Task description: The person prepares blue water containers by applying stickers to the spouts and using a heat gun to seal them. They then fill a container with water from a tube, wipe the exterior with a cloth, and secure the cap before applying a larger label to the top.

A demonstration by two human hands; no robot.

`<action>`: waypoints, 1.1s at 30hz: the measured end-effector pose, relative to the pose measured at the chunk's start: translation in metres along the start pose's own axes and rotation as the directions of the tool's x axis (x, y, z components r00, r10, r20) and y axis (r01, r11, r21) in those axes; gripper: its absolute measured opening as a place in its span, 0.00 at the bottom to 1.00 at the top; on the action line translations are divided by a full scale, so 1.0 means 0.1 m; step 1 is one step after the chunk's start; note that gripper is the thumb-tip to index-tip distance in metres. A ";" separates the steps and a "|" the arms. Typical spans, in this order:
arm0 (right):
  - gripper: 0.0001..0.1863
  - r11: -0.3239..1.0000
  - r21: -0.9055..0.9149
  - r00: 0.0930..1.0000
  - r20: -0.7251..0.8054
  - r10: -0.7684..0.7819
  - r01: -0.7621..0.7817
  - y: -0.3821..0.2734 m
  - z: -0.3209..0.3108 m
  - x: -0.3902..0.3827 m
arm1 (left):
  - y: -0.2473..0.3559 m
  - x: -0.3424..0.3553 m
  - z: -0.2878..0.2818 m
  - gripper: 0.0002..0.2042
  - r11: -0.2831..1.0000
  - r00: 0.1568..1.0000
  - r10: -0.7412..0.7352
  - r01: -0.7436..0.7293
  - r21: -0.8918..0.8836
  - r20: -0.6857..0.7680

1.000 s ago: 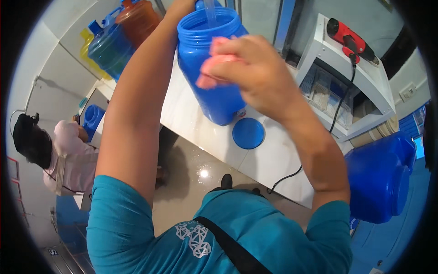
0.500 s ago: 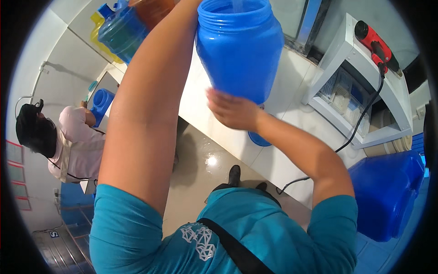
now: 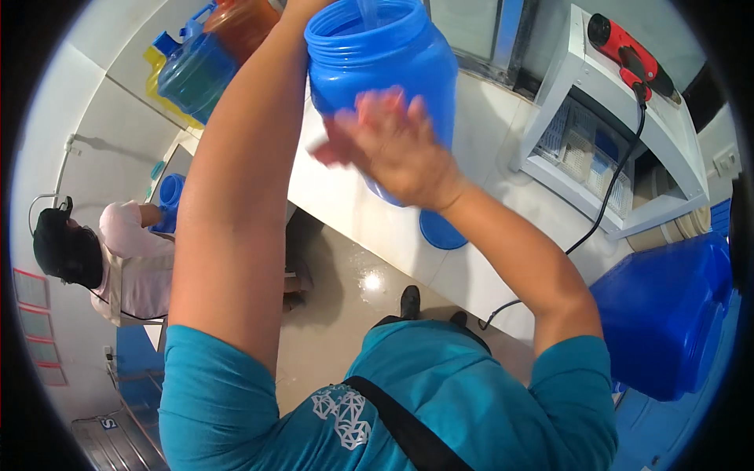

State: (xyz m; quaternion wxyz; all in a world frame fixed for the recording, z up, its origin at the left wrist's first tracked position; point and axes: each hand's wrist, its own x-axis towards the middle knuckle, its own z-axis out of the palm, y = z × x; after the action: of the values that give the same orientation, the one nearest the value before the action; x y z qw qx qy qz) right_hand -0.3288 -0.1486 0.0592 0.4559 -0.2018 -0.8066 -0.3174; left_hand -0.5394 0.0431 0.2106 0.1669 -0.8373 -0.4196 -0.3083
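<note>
A wide-mouthed blue plastic jug (image 3: 382,67) stands uncapped at the top of the view, with a clear stream of water (image 3: 367,12) running into its mouth. My right hand (image 3: 404,153) is in front of the jug's side, smeared by motion. Reddish patches show about its fingers; whether they are the fingertips or a held thing cannot be made out. My left arm stretches up along the jug's left side, and its hand lies beyond the upper edge. Below the jug, a round blue lid (image 3: 444,230) lies on the white counter (image 3: 491,184).
On a white shelf unit (image 3: 577,86) at right rests a red heat gun (image 3: 624,51) with a black cord. A large dark-blue canister (image 3: 664,314) is at lower right. Coloured water bottles (image 3: 196,74) stand upper left. A person in a black cap (image 3: 67,243) handles another blue jug (image 3: 169,196).
My right hand has moved up and left across the jug's side. The view has shifted slightly, and more of the lid shows.
</note>
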 end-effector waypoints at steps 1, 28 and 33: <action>0.24 1.000 -0.004 1.000 -0.001 0.002 -0.002 0.12 -0.04 0.09 | 0.03 0.00 -0.03 0.12 1.000 1.000 0.004 -0.004 -0.001 -0.001; 0.21 -0.016 0.782 0.251 0.220 0.943 -0.624 0.05 0.01 0.04 | -0.05 0.01 -0.11 0.10 0.996 1.000 0.001 0.000 -0.089 0.015; 0.25 -0.212 0.904 0.535 0.396 0.746 -0.372 1.13 0.07 0.63 | -0.01 0.12 0.00 0.11 0.987 0.993 0.119 -0.115 -0.111 0.025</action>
State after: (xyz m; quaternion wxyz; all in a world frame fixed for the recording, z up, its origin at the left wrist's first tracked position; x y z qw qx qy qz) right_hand -0.2953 -0.0600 0.1481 0.6704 -0.1588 -0.5313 0.4931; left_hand -0.5350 0.0512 0.2183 0.1317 -0.8732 -0.3548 -0.3071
